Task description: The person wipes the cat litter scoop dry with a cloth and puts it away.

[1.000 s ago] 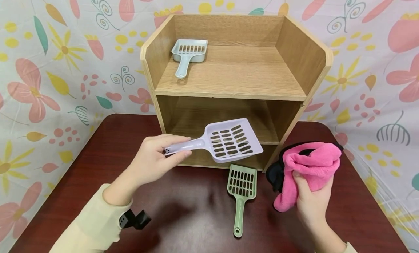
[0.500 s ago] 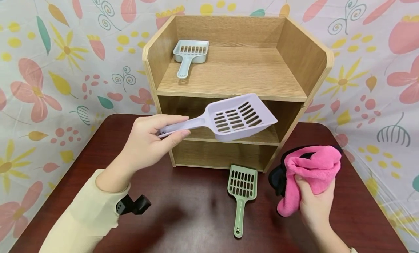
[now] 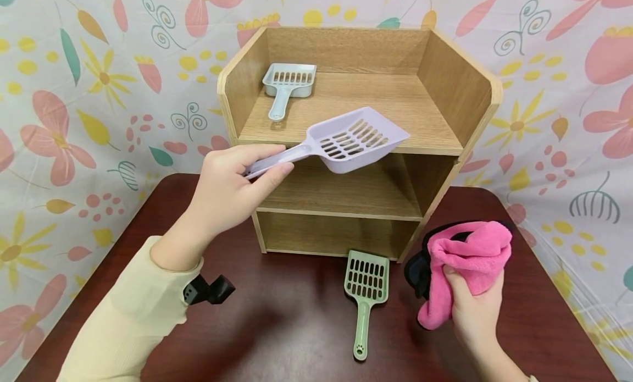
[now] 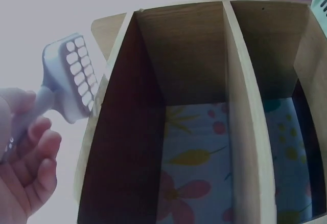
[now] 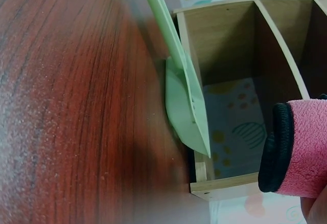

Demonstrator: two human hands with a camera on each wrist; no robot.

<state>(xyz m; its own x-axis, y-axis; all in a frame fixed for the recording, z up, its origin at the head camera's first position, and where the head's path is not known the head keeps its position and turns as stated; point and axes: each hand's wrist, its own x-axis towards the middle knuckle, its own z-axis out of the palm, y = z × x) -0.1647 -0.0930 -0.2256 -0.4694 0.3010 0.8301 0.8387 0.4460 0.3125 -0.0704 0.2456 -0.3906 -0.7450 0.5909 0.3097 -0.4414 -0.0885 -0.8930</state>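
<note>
My left hand (image 3: 229, 192) pinches the handle of a lilac slotted litter scoop (image 3: 353, 143), held in the air in front of the top shelf's front edge. In the left wrist view the scoop (image 4: 71, 78) overlaps the shelf's side edge. My right hand (image 3: 475, 302) grips a bunched pink cloth (image 3: 470, 261) with black edging, to the right of the shelf. A light blue litter scoop (image 3: 289, 85) lies at the left of the top shelf, its handle toward me. On the table, a green litter scoop (image 3: 366, 286) leans its head against the shelf's base.
A wooden shelf unit (image 3: 346, 212) with a top tray and two lower compartments stands on the dark red-brown table (image 3: 292, 327). A flower-patterned sheet (image 3: 118, 123) hangs behind and at both sides. A black camera mount (image 3: 210, 289) sticks out from my left wrist.
My left hand has lifted the lilac litter scoop from in front of the lower compartments up to the top shelf's edge. My right hand stays nearly in place with the cloth.
</note>
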